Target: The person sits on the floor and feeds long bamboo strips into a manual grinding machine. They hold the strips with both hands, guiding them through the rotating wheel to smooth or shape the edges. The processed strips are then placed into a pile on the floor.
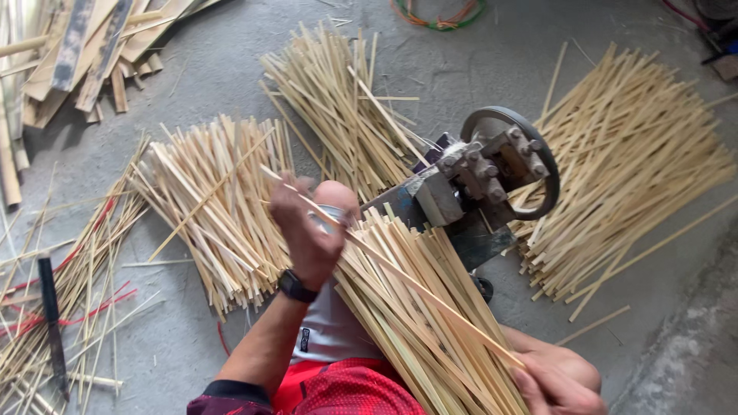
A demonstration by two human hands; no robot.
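My left hand (304, 230), with a black watch on the wrist, pinches the far end of a long bamboo strip (400, 277). My right hand (557, 380) at the lower right grips the near end of the same strip. The strip lies diagonally above a thick bundle of bamboo strips (419, 323) resting across my lap. Just beyond the bundle stands a small metal splitting machine (480, 177) with a round wheel and bolted head.
Piles of cut bamboo strips lie on the concrete floor at left (211, 207), centre back (342, 100) and right (630, 161). Thin slivers and a dark blade-like tool (52, 323) lie far left. Wooden offcuts (84, 54) are stacked at the upper left.
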